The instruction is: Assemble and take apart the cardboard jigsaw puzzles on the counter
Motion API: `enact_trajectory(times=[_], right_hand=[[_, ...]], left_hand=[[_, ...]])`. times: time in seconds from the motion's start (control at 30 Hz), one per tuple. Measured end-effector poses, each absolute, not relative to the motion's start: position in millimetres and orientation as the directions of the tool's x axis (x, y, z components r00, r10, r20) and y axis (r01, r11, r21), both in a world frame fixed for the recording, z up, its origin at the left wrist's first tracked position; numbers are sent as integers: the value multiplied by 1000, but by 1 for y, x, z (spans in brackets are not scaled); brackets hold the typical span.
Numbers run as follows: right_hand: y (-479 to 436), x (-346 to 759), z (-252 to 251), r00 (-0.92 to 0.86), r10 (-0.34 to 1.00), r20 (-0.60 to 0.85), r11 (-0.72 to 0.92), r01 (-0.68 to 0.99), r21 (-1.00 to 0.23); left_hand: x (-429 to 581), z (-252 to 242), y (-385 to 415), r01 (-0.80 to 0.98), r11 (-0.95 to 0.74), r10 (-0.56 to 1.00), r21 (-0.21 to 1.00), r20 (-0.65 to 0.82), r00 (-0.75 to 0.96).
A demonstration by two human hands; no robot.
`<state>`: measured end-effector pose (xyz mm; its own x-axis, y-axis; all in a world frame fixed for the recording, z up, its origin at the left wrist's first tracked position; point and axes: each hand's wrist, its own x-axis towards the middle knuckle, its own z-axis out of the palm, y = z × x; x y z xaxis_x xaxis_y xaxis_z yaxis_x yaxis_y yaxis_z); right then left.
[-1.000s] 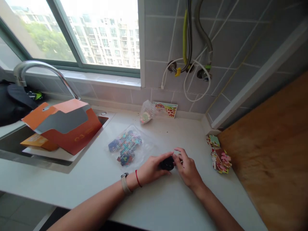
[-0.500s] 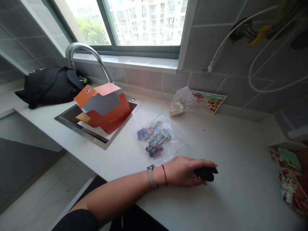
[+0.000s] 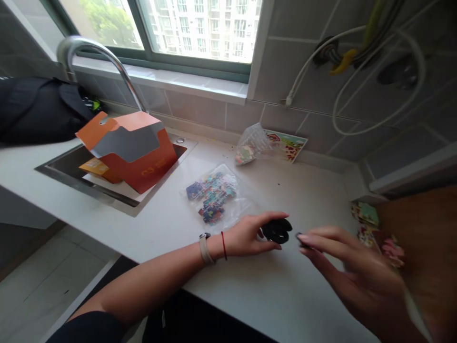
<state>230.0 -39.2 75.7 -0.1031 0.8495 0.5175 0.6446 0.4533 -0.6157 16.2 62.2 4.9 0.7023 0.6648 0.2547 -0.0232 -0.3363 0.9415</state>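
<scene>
Low over the white counter [image 3: 307,295], my left hand [image 3: 252,234] grips a black round case [image 3: 276,231] that looks like an opened earbud case. To its right, my right hand [image 3: 342,257] pinches a small dark object [image 3: 300,240] between thumb and fingers, a short gap away from the case. That small object is blurred. Just behind my left wrist lies a clear plastic bag of colourful puzzle pieces [image 3: 214,195], flat on the counter.
An opened orange box [image 3: 146,164] stands in the sink [image 3: 64,164] under a tap [image 3: 117,62]. A black bag [image 3: 39,112] lies at the far left. Near the wall are another clear bag [image 3: 248,147] and a picture card [image 3: 293,143]. Puzzle pieces [image 3: 366,214] lie at the right.
My right hand has come into view from the right, holding the small dark object. The case in my left hand shows its lid and base apart. The view has turned to the right.
</scene>
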Motion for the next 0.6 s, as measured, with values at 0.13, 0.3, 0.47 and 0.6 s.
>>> enact_trajectory(times=[0.13, 0.3, 0.47, 0.6], right_hand=[[-1, 231, 56, -312, 803, 508, 581, 600, -549], [-5, 231, 42, -315, 761, 567, 607, 655, -451], [-17, 233, 33, -191, 825, 531, 523, 612, -593], [-29, 223, 17, -51, 910, 412, 386, 468, -795]], left_hand=[[18, 6, 60, -91, -223, 657, 971, 218, 722], [19, 9, 58, -129, -107, 657, 986, 168, 735], [21, 10, 57, -129, -113, 675, 985, 171, 717], [18, 15, 46, -89, -168, 709, 982, 183, 682]])
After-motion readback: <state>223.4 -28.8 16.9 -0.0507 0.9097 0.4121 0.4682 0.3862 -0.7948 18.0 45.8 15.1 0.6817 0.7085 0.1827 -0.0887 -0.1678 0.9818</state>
